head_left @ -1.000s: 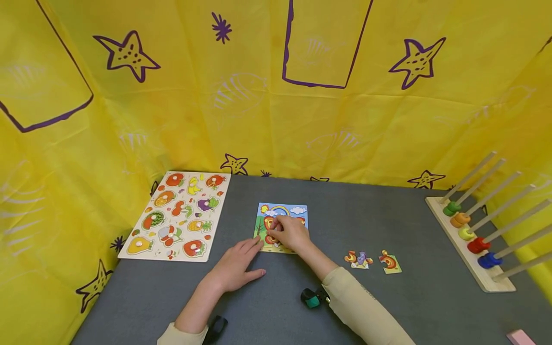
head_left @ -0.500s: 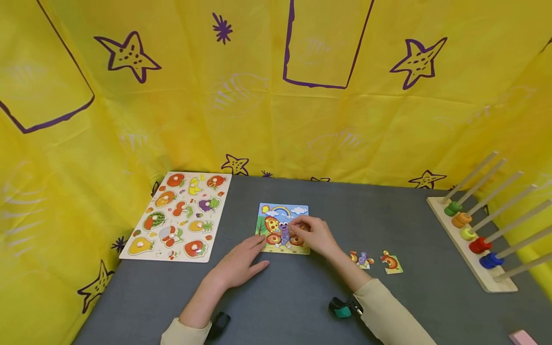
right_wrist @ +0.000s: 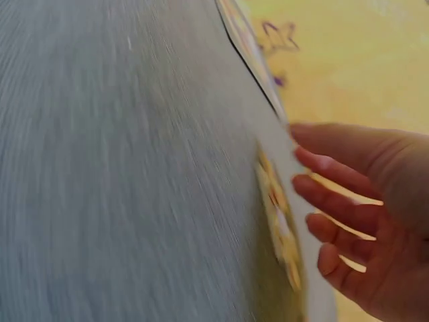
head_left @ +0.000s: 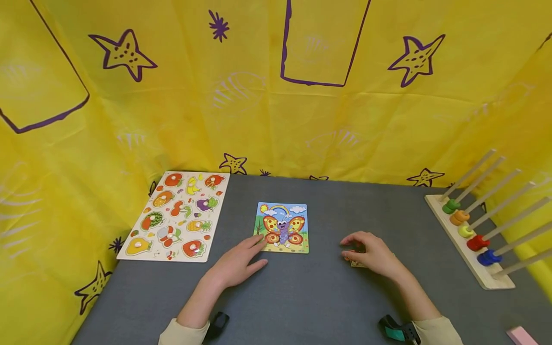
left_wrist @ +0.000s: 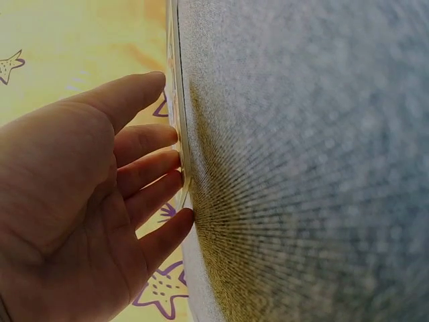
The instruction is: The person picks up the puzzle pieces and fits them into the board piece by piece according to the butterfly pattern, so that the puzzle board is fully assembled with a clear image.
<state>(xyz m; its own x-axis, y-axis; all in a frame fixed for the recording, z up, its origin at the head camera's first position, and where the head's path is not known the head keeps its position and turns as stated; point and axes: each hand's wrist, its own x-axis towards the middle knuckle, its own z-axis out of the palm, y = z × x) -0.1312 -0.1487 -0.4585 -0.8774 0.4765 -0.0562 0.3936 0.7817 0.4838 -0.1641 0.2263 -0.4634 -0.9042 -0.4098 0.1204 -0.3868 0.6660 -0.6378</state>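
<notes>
A square butterfly jigsaw puzzle [head_left: 295, 239] lies flat near the middle of the table. My left hand [head_left: 236, 262] rests at its lower left corner, fingers extended and fingertips overlapping the edge. Over to the right, my right hand [head_left: 372, 255] hovers above the loose jigsaw pieces with thumb and fingers parted. One jigsaw piece [head_left: 354, 264] peeks out under that hand; the other is hidden behind the hand in the head view. In the blurred right wrist view, a jigsaw piece [right_wrist: 280, 221] lies on the table beside the spread fingertips, and nothing is held.
A white fruit peg board [head_left: 189, 239] lies on the left of the grey table [head_left: 302, 306]. On the right stands a wooden peg stacker [head_left: 470, 249] with coloured rings. A pink block [head_left: 521, 335] sits at the lower right, and a yellow curtain [head_left: 258, 120] encloses the table.
My right hand has left the butterfly puzzle and travelled right to the loose pieces, its pinch opened out. The whole butterfly picture is now uncovered. My left hand has stayed nearly still.
</notes>
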